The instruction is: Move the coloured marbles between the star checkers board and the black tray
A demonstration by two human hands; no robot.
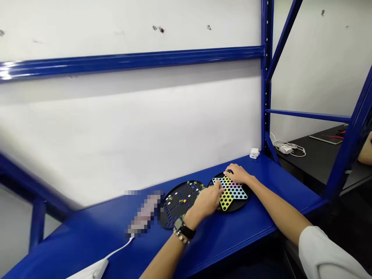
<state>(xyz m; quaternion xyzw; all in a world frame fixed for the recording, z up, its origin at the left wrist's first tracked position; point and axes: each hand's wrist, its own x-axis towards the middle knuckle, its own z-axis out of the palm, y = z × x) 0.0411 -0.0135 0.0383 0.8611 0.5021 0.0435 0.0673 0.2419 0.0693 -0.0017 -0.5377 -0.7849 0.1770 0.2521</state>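
A star-shaped Chinese checkers board (226, 203), patterned in yellow, light blue and pink with rows of dark holes, lies over a round black tray (245, 200). My left hand (207, 199), with a watch on its wrist, reaches over the board's left side. Its fingertips are pinched together; what they hold, if anything, is too small to make out. At the far edge, the fingers of my right hand (236, 173) curl over the board and hide part of it. Left of it sits a second round black tray (173, 212) with scattered marbles and small white spots, partly covered by my left hand.
A pixelated flat object (147, 211) lies left of the trays, joined by a white cable to a white box (90, 270). Near the blue post (264, 97) stands a white adapter (254, 153). Another person's arm (366, 151) shows at the dark table (322, 159) on the right.
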